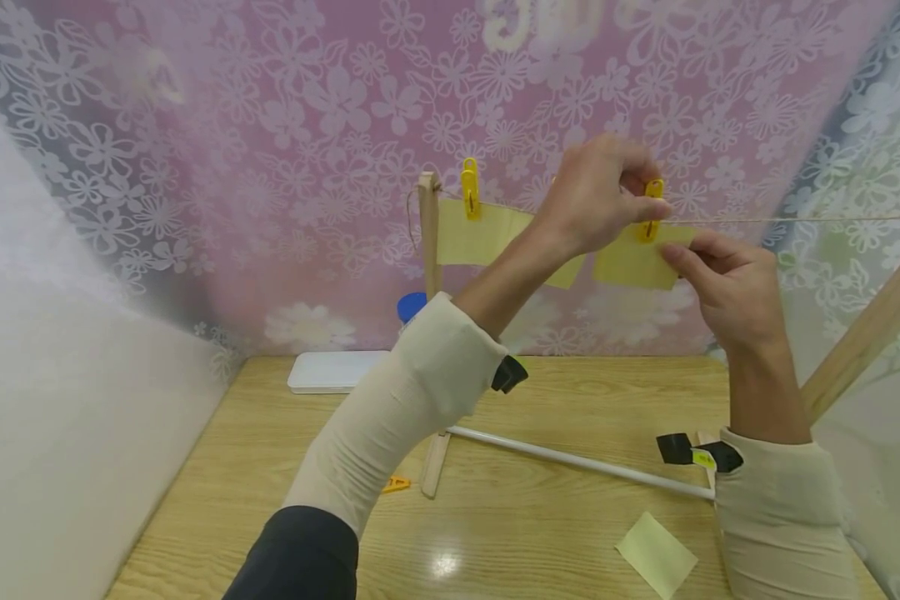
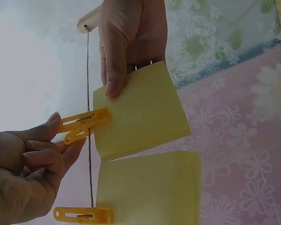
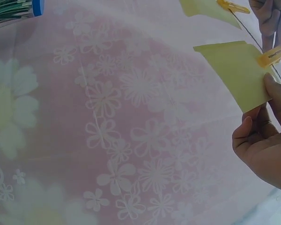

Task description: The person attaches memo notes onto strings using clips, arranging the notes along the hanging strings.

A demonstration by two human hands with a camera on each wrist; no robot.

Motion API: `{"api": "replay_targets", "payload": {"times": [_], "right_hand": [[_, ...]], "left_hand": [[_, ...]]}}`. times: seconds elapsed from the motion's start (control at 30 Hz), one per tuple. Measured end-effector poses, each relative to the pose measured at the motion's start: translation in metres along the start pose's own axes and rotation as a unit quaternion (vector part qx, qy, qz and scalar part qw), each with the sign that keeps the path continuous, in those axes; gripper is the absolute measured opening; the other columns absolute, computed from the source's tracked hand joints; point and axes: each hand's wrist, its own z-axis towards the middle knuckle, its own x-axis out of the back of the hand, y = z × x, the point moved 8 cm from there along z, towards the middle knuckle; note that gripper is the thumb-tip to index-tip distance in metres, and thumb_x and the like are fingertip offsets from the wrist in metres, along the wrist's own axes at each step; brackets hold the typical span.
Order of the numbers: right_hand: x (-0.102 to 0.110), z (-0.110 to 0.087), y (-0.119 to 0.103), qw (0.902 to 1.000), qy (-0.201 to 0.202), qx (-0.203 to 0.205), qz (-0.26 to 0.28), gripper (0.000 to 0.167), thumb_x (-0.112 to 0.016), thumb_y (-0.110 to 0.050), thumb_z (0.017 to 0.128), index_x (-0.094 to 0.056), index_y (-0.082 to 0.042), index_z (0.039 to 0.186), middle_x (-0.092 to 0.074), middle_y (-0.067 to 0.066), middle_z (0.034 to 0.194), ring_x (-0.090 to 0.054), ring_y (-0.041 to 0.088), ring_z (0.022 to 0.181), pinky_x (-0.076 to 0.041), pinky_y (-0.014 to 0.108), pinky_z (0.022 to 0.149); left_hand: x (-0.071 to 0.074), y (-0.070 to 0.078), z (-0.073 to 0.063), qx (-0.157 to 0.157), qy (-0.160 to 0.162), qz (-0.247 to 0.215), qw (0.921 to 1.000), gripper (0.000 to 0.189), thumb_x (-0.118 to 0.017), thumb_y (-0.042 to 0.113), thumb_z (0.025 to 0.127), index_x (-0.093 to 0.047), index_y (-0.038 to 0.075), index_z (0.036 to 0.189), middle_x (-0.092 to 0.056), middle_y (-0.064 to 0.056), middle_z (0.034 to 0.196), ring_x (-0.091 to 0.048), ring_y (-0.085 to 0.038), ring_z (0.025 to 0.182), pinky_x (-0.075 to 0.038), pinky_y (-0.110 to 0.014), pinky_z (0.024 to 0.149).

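My left hand [image 1: 600, 196] pinches a yellow clothespin [image 1: 652, 208] at its tail ends. The clothespin's jaws sit over the upper edge of a yellow paper sheet [image 2: 140, 110] at the string [image 2: 88, 70]. From the other side, my right hand [image 1: 746, 287] holds that sheet between thumb and fingers, with the thumb on its face in the left wrist view. Beside it hangs another yellow sheet [image 2: 150, 183] under its own clothespin [image 2: 84, 215]. Further left on the string, a clothespin [image 1: 470, 192] grips a sheet [image 1: 472, 242]; my left forearm covers part of this row.
Wooden posts [image 1: 429, 217] carry the string, and a white rod [image 1: 577, 458] runs low between them. A loose yellow sheet [image 1: 656, 554] and an orange clothespin [image 1: 397, 484] lie on the table [image 1: 540, 542]. Behind are a white case [image 1: 333, 371] and a blue-lidded container [image 1: 411, 307].
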Motion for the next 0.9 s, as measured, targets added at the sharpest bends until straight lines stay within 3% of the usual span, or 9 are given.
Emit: {"api": "replay_targets", "payload": {"times": [0.3, 0.53, 0.63, 0.77, 0.9], "right_hand": [[-0.005, 0.0, 0.001, 0.9995, -0.031, -0.004, 0.006, 0.014, -0.056, 0.008, 0.089, -0.069, 0.006, 0.093, -0.068, -0.001, 0.079, -0.057, 0.01, 0.072, -0.049, 0.013, 0.07], [-0.002, -0.003, 0.005, 0.9995, -0.017, -0.023, -0.016, 0.017, -0.055, 0.003, 0.092, -0.071, -0.002, 0.093, -0.07, -0.003, 0.084, -0.059, 0.008, 0.078, -0.047, 0.014, 0.074], [-0.001, -0.004, 0.005, 0.9993, -0.009, -0.028, -0.022, 0.017, -0.055, 0.003, 0.092, -0.071, -0.003, 0.093, -0.07, -0.004, 0.083, -0.057, 0.009, 0.077, -0.046, 0.014, 0.074], [-0.001, -0.005, 0.004, 0.9995, -0.002, -0.024, -0.021, 0.014, -0.058, 0.001, 0.091, -0.071, -0.003, 0.092, -0.069, -0.003, 0.081, -0.054, 0.011, 0.075, -0.045, 0.016, 0.072], [0.0, -0.005, 0.004, 0.9993, 0.003, -0.03, -0.023, 0.013, -0.059, 0.002, 0.09, -0.071, -0.005, 0.09, -0.066, -0.003, 0.079, -0.05, 0.012, 0.074, -0.044, 0.016, 0.072]], "left_hand": [[-0.001, -0.004, 0.001, 0.03, -0.004, -0.005, 0.9995, 0.04, -0.074, 0.026, 0.082, -0.066, 0.013, 0.118, -0.062, 0.002, 0.114, -0.058, -0.005, 0.098, -0.046, -0.011, 0.075], [-0.005, -0.004, -0.002, 0.039, -0.027, -0.024, 0.9986, 0.052, -0.072, 0.025, 0.084, -0.055, 0.013, 0.132, -0.057, 0.001, 0.127, -0.064, -0.013, 0.057, -0.05, -0.012, 0.061], [-0.004, -0.004, -0.004, 0.039, -0.03, -0.036, 0.9981, 0.055, -0.071, 0.026, 0.084, -0.053, 0.015, 0.135, -0.054, 0.003, 0.135, -0.064, -0.013, 0.056, -0.049, -0.012, 0.064], [0.006, -0.005, -0.011, 0.027, -0.011, -0.058, 0.9979, 0.052, -0.069, 0.026, 0.087, -0.053, 0.016, 0.135, -0.053, 0.007, 0.138, -0.063, -0.015, 0.058, -0.049, -0.015, 0.061], [0.025, -0.011, -0.03, 0.003, 0.04, -0.102, 0.9939, 0.044, -0.068, 0.025, 0.088, -0.058, 0.016, 0.13, -0.058, 0.008, 0.133, -0.061, -0.019, 0.056, -0.047, -0.02, 0.053]]}}
